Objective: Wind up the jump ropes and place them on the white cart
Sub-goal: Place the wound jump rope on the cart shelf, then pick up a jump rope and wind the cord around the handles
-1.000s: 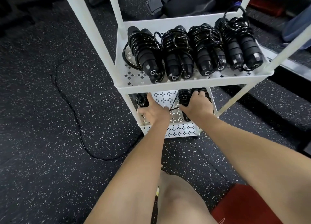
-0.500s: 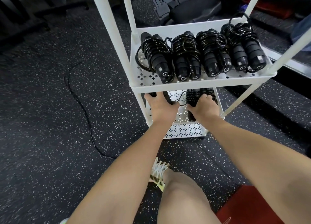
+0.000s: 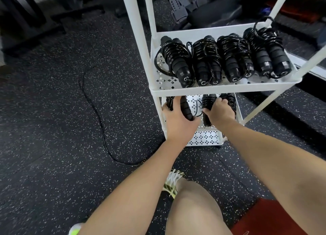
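Both hands curled round wound jump ropes on white cart [image 3: 208, 90]'s lower shelf, left hand [image 3: 178, 119] at 9 o'clock of right hand [image 3: 220, 114]; we're placing, next we let go.

Far ends of the two lower-tray rope bundles [image 3: 227, 102] hidden beneath the middle tray [image 3: 224, 90] of the white cart [image 3: 135, 40]. Fingers [image 3: 220, 100] of the right hand [image 3: 220, 113] partly tucked under that tray. Cart posts cut off above it. Loose black cord [image 3: 98, 118] lost behind the left forearm.
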Tool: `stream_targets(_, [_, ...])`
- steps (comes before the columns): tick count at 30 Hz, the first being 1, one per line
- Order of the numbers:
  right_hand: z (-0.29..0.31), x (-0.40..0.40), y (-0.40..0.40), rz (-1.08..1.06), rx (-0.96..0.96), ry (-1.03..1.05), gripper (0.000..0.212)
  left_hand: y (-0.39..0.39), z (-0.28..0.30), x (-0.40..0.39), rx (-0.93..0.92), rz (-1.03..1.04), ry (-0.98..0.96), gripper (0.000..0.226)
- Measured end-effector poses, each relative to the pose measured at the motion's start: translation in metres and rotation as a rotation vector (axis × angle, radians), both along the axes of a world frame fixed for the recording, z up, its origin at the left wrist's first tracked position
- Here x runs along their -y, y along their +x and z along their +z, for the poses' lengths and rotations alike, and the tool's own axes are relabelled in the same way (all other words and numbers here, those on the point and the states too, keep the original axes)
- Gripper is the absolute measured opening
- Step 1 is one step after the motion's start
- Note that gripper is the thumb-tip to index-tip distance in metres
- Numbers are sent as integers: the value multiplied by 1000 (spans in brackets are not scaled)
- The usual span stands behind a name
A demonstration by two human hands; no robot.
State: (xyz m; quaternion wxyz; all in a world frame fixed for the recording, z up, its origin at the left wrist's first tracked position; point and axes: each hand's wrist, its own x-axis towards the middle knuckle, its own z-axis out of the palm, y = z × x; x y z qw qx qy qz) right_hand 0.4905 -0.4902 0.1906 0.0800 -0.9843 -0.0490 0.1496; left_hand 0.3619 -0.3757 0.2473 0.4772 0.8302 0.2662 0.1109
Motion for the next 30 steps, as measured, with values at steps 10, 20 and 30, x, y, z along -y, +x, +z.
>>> stream_targets(10, [40, -3, -30, 186, 137, 664, 17, -32, 6, 2, 75, -142, -187, 87])
stream_targets(20, [94, 5, -108, -86, -402, 1060, 42, -85, 58, 26, 46, -232, -159, 89])
stream_targets(30, [160, -67, -218, 117, -799, 1140, 63, -196, 108, -7, 329, 52, -295, 100])
